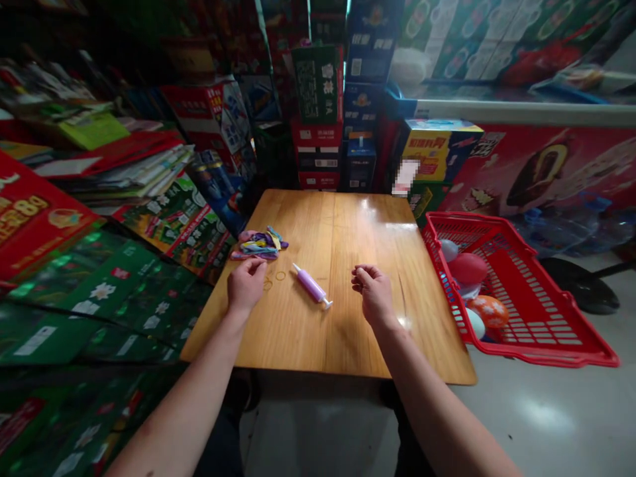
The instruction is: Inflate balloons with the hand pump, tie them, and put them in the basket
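Observation:
My left hand [246, 286] is over the left part of the wooden table [342, 344], its fingers pinched together; what they hold, if anything, is hidden. Just beyond its fingertips lies a heap of limp, colourful uninflated balloons [258, 244]. Thin yellowish rubber bands [281, 275] lie flat beside that hand. Between my hands rests a purple balloon hand pump [311, 285] with a white nozzle and handle, touched by neither. Over the right part of the table, my right hand [373, 291] has its fingers curled in, and nothing shows in them.
A red plastic basket [541, 298] stands right of the table, with several inflated balloons [467, 270] inside. Stacked green cartons [114, 278] crowd the left side. More boxes [318, 142] stand behind the far edge, and a freezer [536, 159] is at the back right.

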`<state>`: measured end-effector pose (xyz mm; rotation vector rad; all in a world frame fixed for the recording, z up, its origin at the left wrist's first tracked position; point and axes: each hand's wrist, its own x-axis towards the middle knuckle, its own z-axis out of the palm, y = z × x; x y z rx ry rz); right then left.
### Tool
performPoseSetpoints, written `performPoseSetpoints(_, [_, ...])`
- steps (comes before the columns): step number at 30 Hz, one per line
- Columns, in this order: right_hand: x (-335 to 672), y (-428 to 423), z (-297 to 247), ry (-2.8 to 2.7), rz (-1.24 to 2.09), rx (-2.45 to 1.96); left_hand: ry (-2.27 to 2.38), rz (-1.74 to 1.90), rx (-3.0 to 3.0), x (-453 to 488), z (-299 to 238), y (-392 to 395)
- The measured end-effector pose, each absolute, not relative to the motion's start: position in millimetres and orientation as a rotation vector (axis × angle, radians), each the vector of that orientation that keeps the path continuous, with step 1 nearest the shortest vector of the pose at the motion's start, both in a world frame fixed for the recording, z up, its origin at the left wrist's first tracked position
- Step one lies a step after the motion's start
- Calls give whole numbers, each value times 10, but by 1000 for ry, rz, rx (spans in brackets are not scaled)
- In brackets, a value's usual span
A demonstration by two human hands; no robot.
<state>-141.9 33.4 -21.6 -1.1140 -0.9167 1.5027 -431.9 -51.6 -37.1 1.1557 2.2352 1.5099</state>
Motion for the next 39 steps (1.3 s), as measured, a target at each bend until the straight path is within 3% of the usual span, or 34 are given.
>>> performPoseSetpoints(10, [-1657,387,-469,-1188,1522,-1177,2408,1267,1738,-4743,-489,-212])
performPoseSetpoints(15, [-1743,390,-518,-1111,1559,-1217,2529,1088,1739,-4827,-579,-47])
performPoseSetpoints(22, [-1847,400,-485,-1086,1588,-1176,2489,1188,1766,-4956,-545,-131])
performPoseSetpoints(29, [-1930,349,-421,-1163,1540,-1145,1958,1587,1384,-4517,-307,-280])
performPoseSetpoints(39, [-2000,209,-346,-1137,1917,-927,1346,1533,1094,-3803,-382,-471])
